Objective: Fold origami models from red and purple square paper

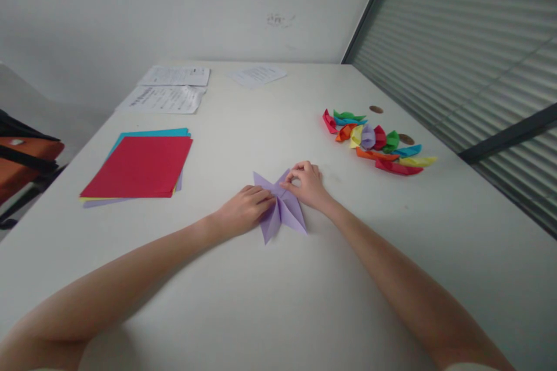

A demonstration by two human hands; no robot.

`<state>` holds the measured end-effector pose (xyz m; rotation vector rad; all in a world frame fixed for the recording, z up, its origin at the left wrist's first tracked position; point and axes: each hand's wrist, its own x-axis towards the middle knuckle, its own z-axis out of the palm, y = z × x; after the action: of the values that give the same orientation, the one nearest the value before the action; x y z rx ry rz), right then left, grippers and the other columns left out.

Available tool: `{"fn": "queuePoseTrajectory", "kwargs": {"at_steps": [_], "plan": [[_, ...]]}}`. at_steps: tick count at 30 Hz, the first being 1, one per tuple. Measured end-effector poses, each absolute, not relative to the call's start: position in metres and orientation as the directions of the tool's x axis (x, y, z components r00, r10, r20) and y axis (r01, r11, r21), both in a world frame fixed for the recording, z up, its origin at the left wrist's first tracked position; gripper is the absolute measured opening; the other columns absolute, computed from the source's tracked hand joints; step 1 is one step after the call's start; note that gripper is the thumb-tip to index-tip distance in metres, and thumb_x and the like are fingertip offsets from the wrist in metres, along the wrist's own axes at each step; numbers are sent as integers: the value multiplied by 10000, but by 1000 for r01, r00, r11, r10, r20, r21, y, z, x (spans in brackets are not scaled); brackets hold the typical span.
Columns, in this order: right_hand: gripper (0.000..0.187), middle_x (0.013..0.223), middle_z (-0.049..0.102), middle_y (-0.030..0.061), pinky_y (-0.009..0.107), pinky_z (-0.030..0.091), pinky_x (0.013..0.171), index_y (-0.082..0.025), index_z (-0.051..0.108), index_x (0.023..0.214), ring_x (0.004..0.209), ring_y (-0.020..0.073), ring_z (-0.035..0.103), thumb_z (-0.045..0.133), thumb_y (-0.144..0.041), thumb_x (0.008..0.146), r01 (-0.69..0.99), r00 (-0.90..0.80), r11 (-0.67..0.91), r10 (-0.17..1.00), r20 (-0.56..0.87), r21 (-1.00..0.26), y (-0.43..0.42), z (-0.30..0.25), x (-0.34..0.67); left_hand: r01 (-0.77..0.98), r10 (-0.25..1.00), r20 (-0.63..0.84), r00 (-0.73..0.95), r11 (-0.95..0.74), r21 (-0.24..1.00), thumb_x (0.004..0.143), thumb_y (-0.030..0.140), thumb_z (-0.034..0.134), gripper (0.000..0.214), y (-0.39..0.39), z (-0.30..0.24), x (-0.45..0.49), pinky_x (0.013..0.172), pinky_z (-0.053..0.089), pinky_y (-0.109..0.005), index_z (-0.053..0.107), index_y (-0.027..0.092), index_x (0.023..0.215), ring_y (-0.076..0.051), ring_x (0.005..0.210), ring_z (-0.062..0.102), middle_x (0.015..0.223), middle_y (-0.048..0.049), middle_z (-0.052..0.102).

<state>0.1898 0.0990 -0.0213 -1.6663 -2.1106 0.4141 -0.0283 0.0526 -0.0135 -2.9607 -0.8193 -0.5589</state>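
Observation:
A light purple sheet of origami paper [290, 213], creased into a star-like shape with several points, lies on the white table between my hands. My left hand [249, 208] rests on its left side, fingers curled together over the paper near the middle. On the upper right part, my right hand [305, 184] pinches the paper between thumb and index finger. Two of the points spread toward me; the fingers hide parts of the left and right edges.
A stack of coloured paper with a red sheet [141, 167] on top lies to the left. Several folded paper pieces [379, 139] sit at the right, near round brown table inserts [406, 139]. Printed sheets [165, 98] lie at the back left. An orange chair [26, 156] stands beyond the left edge.

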Motion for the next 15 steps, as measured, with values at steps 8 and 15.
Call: {"fn": "queuePoseTrajectory", "kwargs": {"at_steps": [8,15], "plan": [[224,1085,527,72,471,354,963,-245,716,746,1086,285,461,699,-467,778,843,-189,231,973,133,-486,102,-22,190,511,489,331,807,-859,23,911,150,517,173,50,-11,-27,975,472,-403,646,124,1024,-236,1024,587,1018,-104,660],[360,1122,512,80,504,347,970,-251,683,840,1111,306,458,674,-598,743,855,-253,289,957,139,-430,98,-16,194,528,508,257,822,-849,-12,900,163,543,143,49,-8,-26,851,512,-354,653,122,980,-218,923,603,959,-89,653]]}}
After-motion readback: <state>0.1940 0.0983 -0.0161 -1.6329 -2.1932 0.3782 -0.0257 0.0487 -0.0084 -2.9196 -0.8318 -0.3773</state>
